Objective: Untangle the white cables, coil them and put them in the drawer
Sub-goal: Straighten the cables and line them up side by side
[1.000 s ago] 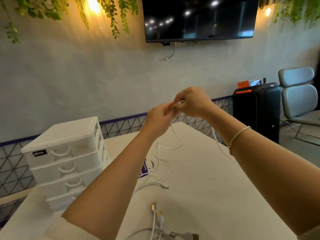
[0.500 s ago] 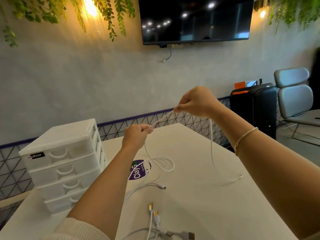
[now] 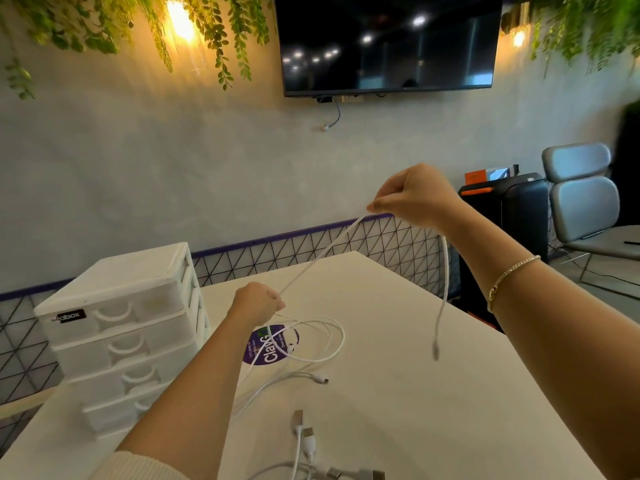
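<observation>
both hands have spread apart, left hand (image 3: 258, 304) and right hand (image 3: 414, 199) each pinching one white cable (image 3: 320, 254).

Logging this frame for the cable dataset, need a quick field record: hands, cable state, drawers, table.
left hand: low over the table, grips the white cable
right hand: raised, pinches the same cable
held cable: taut between the hands; free end hangs below the right hand
loose cables: looped on the table, over a purple sticker
plugs: near table edge
drawer unit: white, on the left, all visible drawers shut
table: white
</observation>
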